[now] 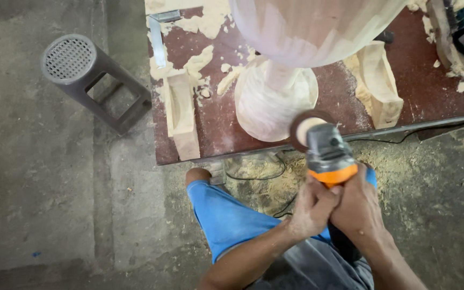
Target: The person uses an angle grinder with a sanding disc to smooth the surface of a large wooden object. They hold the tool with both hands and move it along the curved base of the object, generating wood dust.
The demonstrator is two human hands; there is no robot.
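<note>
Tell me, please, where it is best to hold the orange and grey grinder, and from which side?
Probably the narrow rear body of the grinder, taken from behind, as the left hand and right hand do. The sanding disc faces the turned wooden piece, so the front looks unsafe.

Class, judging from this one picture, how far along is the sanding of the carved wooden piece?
Done: the turned wooden piece is already shaped, and sawdust litters the workbench. In hand: left hand and right hand grip the angle grinder, its disc at the piece's rounded base. Left: how much surface remains unsanded cannot be told.
</note>
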